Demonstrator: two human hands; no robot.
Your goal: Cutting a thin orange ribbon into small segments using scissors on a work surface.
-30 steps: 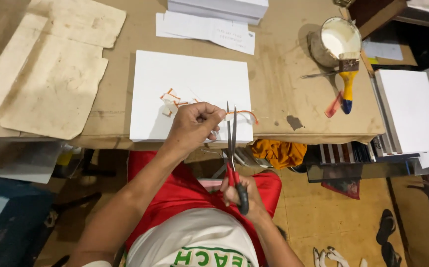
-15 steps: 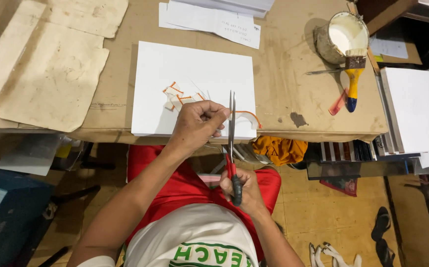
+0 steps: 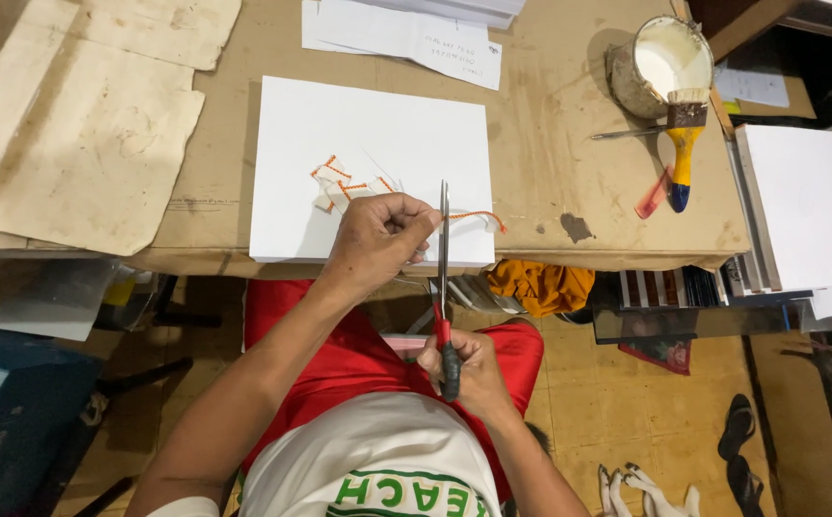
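My left hand pinches a thin white strip with an orange edge over the near edge of a white board. My right hand grips the red and black handles of long scissors, blades pointing away from me and closed around the strip just right of my left fingers. Several short cut pieces of the same orange-edged strip lie on the board beyond my left hand.
Brown paper covers the table. A paint can with white paste and a yellow-handled brush stand at the far right. White boards are stacked at right, papers at the back. An orange cloth hangs below the table edge.
The view has shifted slightly. Both hands keep their grip, and the scissor blades stay at the strip beside my left fingers.
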